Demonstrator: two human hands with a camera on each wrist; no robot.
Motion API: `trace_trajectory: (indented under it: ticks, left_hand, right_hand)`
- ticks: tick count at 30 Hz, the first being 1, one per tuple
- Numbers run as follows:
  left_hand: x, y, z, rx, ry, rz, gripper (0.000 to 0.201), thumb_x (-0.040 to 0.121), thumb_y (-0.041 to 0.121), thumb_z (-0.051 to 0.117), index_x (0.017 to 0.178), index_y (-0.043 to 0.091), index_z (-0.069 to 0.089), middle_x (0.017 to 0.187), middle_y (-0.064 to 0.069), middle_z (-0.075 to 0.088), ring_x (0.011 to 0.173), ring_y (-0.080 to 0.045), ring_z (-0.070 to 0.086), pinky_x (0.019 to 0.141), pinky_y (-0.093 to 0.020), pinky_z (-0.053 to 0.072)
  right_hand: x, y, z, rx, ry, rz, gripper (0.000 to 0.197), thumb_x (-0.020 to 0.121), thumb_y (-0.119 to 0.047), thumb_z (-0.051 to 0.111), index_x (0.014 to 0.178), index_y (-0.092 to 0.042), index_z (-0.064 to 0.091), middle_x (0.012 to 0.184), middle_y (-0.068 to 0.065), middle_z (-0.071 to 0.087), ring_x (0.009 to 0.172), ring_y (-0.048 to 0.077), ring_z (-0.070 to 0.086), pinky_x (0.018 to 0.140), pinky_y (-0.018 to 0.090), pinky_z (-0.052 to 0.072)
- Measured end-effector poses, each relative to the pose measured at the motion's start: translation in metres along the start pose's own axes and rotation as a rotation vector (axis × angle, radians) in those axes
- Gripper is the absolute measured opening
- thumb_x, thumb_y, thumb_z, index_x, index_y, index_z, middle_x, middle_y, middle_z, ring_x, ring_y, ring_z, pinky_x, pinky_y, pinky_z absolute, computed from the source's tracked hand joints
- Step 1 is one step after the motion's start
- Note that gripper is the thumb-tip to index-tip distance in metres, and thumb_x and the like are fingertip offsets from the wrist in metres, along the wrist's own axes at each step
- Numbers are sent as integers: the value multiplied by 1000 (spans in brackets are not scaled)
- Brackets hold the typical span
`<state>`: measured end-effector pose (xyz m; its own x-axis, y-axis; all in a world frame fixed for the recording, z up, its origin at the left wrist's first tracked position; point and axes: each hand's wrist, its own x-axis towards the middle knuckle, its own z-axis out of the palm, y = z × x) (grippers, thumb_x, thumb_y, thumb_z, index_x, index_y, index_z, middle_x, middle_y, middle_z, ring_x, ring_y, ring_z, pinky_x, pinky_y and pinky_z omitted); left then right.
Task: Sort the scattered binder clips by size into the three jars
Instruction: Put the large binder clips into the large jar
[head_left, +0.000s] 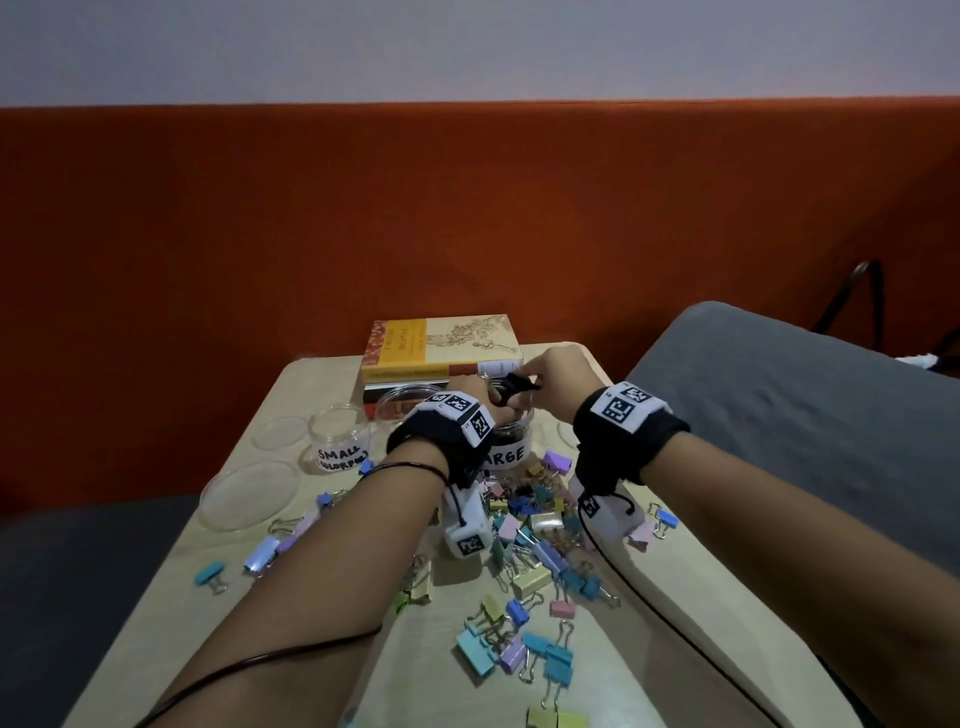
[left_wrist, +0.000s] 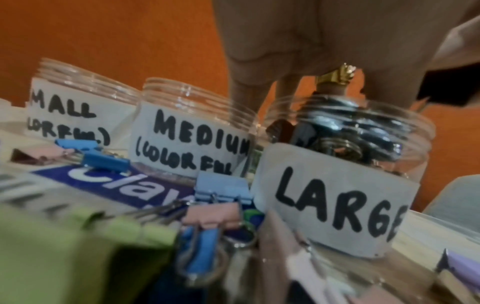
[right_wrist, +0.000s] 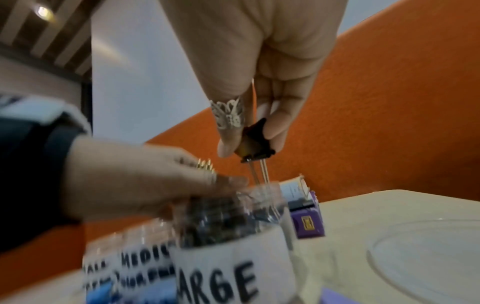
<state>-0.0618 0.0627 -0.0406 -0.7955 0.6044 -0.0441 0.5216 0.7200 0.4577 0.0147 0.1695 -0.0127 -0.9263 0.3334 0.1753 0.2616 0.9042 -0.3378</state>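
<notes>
While the right hand (right_wrist: 262, 86) pinches one black binder clip (right_wrist: 255, 142) by its body, wire handles hanging down into the mouth of the LARGE jar (right_wrist: 233, 257), the sort stands partly done; LARGE jar: well filled with dark clips, near its rim; left hand (right_wrist: 145, 181): fingers bent down over that jar's mouth, whether gripping the rim or anything else cannot be told; MEDIUM jar (left_wrist: 192, 142): between the other two, seemingly without clips; SMALL jar (head_left: 338, 439): leftmost, looks empty; coloured clips (head_left: 524, 551): many, blue, pink, green, purple and yellow, scattered across the table (head_left: 691, 613) in front of the jars, none yet sorted as far as shown; judgement: large size nearly finished, the medium and small lots are wholly outstanding; books (head_left: 441, 353): stacked behind the jars.
</notes>
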Motion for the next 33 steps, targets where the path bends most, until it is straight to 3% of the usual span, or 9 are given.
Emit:
trace_trajectory:
  ticks: [4,7,9,12,18,22,27,30,33]
  left_hand:
    - [1,2,-1,117,9,37,32,89,41,53,98,11,60,86,-11,64,81,-29,62,65,-32,42]
    - [0,2,-7,251,-55,-4,39,101,30,35,118,-2,51,118,-25,56,97,-34,59,70,-35,42]
    - [-2,-3,-9,272,-99,-33,38,104,22,27,132,2,44,138,-22,43,118,-34,49,93,-36,40]
    - [-6,-13,-9,308,-120,-25,48,103,24,25,148,5,26,158,-12,13,147,-27,12,119,-36,13]
    - [0,-20,-1,400,-196,72,54,103,36,17,153,18,4,160,3,-8,148,-18,-12,119,-47,-6]
    - [0,-27,2,324,-187,193,56,103,32,20,152,24,-4,160,8,-9,148,-18,-13,118,-52,-6]
    - [-2,-26,-9,372,-188,170,52,102,31,20,153,23,8,160,-5,4,148,-22,11,119,-51,-1]
    - [0,-22,-15,442,-196,104,50,103,34,19,152,24,11,159,-12,9,145,-28,21,119,-51,1]
    - [1,-14,-14,509,-204,84,47,103,29,21,149,19,22,159,-8,17,149,-22,10,120,-49,0]
  right_hand:
    - [3,-4,7,-43,-31,39,32,84,-28,67,112,-14,70,103,16,68,84,22,54,62,23,35]
    - [5,-11,14,-96,-44,40,29,90,-25,61,114,-10,69,109,16,67,98,29,62,77,29,49]
    - [5,-14,22,-95,-69,52,28,91,-21,59,113,-8,69,115,17,65,105,30,61,83,29,48]
    - [4,-13,28,-150,-91,34,26,93,-21,56,110,-7,70,113,17,65,104,30,62,81,30,47]
    - [-6,-3,22,-237,-118,-26,34,94,-32,46,102,-12,73,91,13,68,93,33,60,73,31,38]
    - [-13,-2,19,-250,-164,-51,44,91,-38,42,80,-4,67,52,3,41,69,29,49,67,34,40]
    - [-15,-17,15,-572,-191,-213,45,91,-51,40,63,-17,40,55,-6,34,61,21,41,83,36,36]
    - [-14,-21,14,-667,-227,-205,43,87,-59,45,77,-17,45,59,-6,35,74,23,46,98,43,34]
    - [-13,-23,14,-626,-225,-161,36,87,-53,52,90,-18,57,78,-1,49,96,24,56,101,44,33]
